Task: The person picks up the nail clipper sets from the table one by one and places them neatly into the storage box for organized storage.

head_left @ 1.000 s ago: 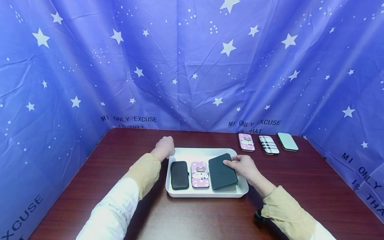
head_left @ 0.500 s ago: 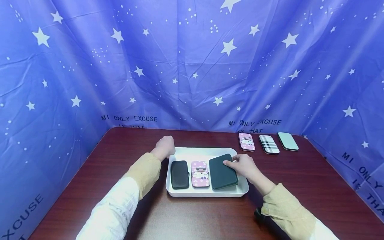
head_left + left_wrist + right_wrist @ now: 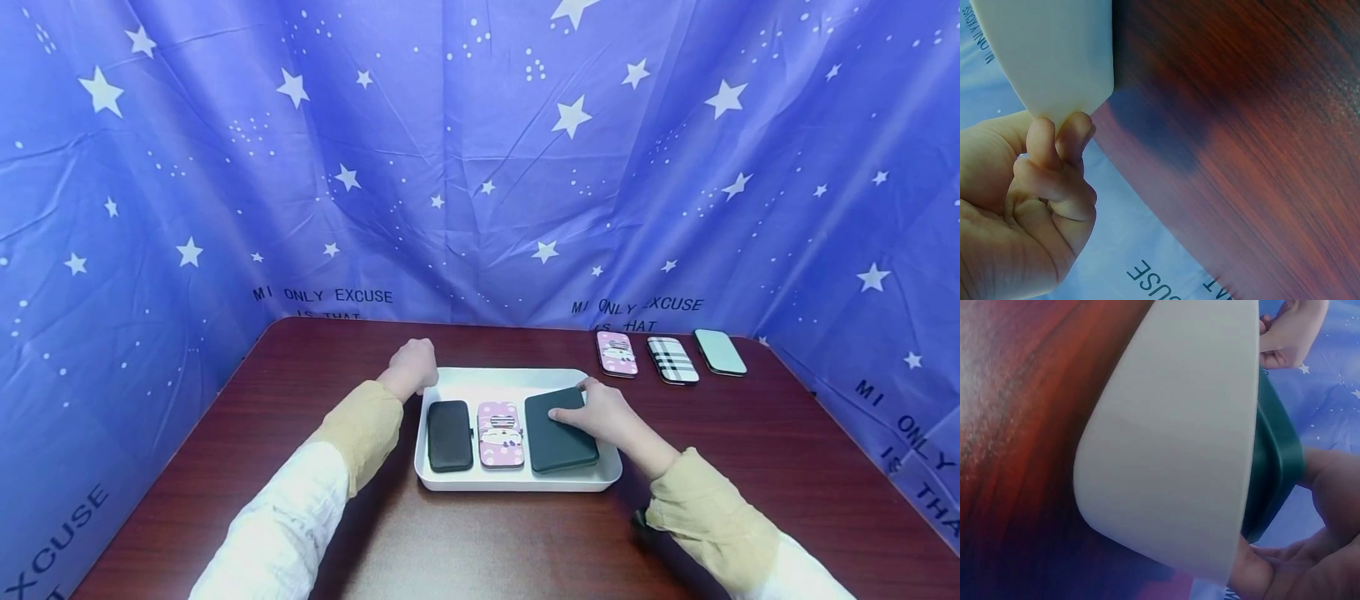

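Dark green case (image 3: 561,443) and its surroundings. The case lies at the right end of the white tray (image 3: 517,482), slanted, part of it projecting above the rim in the right wrist view. The right hand (image 3: 613,413) grips it at its far right corner, thumb across the upper face; compared with half a second earlier, the thumb reaches farther in and the case sits slightly farther right. To its left within the tray are a pink patterned case (image 3: 500,454) and a black case (image 3: 451,437), both unmoved. The left hand (image 3: 412,367) pinches the tray's far left corner, as before. Beyond the tray, on the reddish-brown table (image 3: 450,542), stand in a row a second pink case (image 3: 617,354), a plaid case (image 3: 672,361) and a mint case (image 3: 720,352); behind hangs a blue starred curtain (image 3: 450,167).
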The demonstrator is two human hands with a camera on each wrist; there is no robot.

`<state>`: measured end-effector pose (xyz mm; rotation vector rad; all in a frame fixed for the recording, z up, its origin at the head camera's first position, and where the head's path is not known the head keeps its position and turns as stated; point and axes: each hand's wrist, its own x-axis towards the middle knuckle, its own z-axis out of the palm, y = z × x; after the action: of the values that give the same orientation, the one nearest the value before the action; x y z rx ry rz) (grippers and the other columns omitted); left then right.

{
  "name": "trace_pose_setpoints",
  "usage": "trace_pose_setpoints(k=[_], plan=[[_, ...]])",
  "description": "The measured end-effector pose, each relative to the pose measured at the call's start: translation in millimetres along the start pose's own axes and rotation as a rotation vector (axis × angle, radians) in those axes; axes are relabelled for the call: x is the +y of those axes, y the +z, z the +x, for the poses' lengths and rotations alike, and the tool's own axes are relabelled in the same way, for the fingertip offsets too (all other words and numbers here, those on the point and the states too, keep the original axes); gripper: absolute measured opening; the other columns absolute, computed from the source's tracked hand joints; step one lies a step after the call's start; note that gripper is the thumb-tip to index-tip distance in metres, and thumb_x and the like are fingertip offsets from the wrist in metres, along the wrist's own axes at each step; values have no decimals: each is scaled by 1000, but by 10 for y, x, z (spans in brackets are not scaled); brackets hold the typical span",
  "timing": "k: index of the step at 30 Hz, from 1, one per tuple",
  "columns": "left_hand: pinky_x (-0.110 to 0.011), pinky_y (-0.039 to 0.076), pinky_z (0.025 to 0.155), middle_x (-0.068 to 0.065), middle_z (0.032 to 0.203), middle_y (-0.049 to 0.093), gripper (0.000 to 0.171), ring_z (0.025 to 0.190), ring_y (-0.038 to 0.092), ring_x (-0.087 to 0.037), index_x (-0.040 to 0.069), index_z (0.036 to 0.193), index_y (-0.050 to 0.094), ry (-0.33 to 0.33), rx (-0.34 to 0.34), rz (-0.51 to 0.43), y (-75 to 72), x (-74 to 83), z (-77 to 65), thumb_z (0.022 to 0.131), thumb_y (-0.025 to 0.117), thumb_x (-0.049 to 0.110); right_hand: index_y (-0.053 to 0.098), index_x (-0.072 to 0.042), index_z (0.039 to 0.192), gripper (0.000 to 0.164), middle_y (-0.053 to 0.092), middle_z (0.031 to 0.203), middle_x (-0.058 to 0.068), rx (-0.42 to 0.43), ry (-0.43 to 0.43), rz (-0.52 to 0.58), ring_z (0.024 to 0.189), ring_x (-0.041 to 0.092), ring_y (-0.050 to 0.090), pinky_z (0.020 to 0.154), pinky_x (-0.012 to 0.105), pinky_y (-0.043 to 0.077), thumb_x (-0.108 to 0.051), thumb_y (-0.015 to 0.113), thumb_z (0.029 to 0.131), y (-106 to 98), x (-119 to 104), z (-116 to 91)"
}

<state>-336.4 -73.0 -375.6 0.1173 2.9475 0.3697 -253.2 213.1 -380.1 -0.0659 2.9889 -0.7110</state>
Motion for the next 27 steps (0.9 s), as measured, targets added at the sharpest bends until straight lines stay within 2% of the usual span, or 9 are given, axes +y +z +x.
trace_pose_setpoints(k=[5,12,20,27], plan=[[-28,51,49,-5,60,65,16,52,64,-16,0,99,66,-5,-2,3,-12,10,-8,84,60,-1,49,16,125,77,65,106,30,-21,-2,-17,92,32,63,82,47,53,-37,80,79,7,-13,11],[-29,51,49,-6,62,66,16,52,64,-17,0,98,66,-11,6,10,-15,17,-11,83,61,-1,54,16,115,67,65,90,19,-69,-2,-55,79,24,61,74,40,53,-35,80,80,-24,-36,50],[-30,51,49,-7,67,67,31,52,64,-16,-3,116,60,-14,-21,-2,-15,25,-21,85,58,0,54,16,110,62,60,82,15,-133,35,-83,67,20,61,56,30,54,-34,79,83,-41,-60,71],[-30,51,49,-6,64,67,23,49,64,-14,-1,107,65,-15,-10,-7,-25,27,-25,85,57,-1,54,14,107,57,58,78,14,-165,86,-48,50,19,63,45,29,54,-32,79,84,-36,-56,101]])
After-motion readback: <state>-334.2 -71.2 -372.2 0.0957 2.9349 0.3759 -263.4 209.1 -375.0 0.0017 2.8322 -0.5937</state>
